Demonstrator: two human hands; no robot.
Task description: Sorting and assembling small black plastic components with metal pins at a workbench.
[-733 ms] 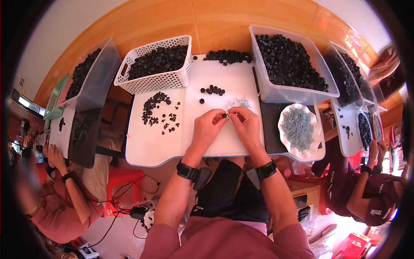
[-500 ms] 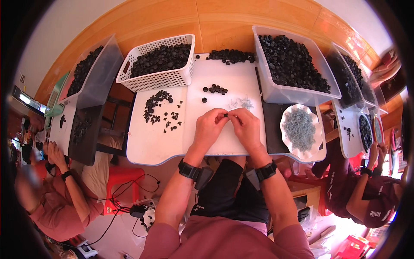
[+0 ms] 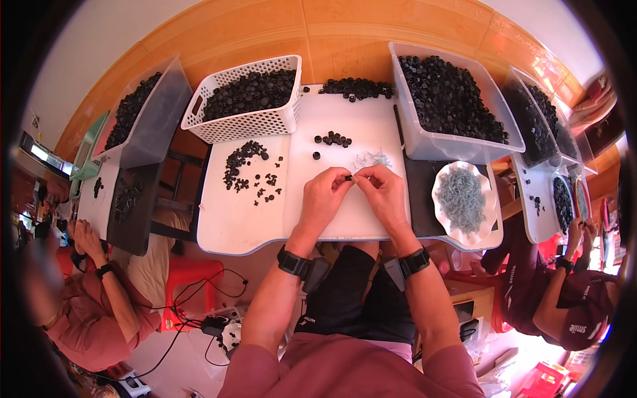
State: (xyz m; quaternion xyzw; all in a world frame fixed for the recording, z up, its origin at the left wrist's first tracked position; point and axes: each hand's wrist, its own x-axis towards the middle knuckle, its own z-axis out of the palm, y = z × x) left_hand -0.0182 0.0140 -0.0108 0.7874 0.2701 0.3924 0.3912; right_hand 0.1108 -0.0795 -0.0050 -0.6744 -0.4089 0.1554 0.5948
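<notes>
My left hand [image 3: 324, 194] pinches a small black plastic part [image 3: 348, 178] between thumb and fingertips over the white table. Against it are the closed fingertips of my right hand [image 3: 381, 192]; what they hold, if anything, is too small to make out. Just beyond my hands lies a little heap of thin silvery metal pieces [image 3: 375, 159]. Farther off sits a small group of round black caps [image 3: 333, 138], with a single cap [image 3: 316, 156] nearer me. To the left, small black parts [image 3: 240, 162] are scattered on the tabletop.
A white perforated basket [image 3: 255, 126] of black parts stands at the back left. At the back right is a clear bin [image 3: 458, 147] of black caps. A scalloped white plate [image 3: 492, 211] holds many thin grey metal pieces. Co-workers [image 3: 99, 292] sit on both sides.
Both hands stay together at nearly the same spot, with the fingertips shifting only slightly around the black part. The whole view has moved a little.
</notes>
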